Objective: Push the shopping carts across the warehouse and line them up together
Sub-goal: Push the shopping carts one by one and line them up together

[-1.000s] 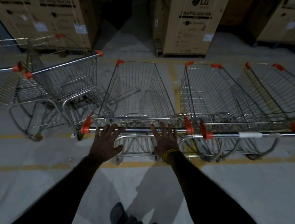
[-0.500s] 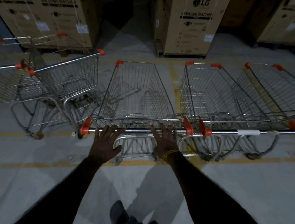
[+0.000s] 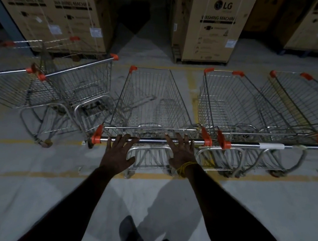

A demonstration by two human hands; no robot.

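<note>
Both hands are resting on the handle [image 3: 152, 140] of the middle cart [image 3: 152, 102]: the left hand [image 3: 117, 153] with fingers spread and straight over the bar, the right hand [image 3: 182, 151] likewise, fingers fanned across it (a yellow thread [image 3: 185, 167] is circling that wrist). This cart is standing on the floor's yellow line [image 3: 53, 174], its handle end nearly meeting that of the cart on the right [image 3: 232, 105]. Another cart [image 3: 298, 105] is sitting beyond, two more carts [image 3: 42, 87] at left, before cardboard boxes [image 3: 216, 27].
</note>
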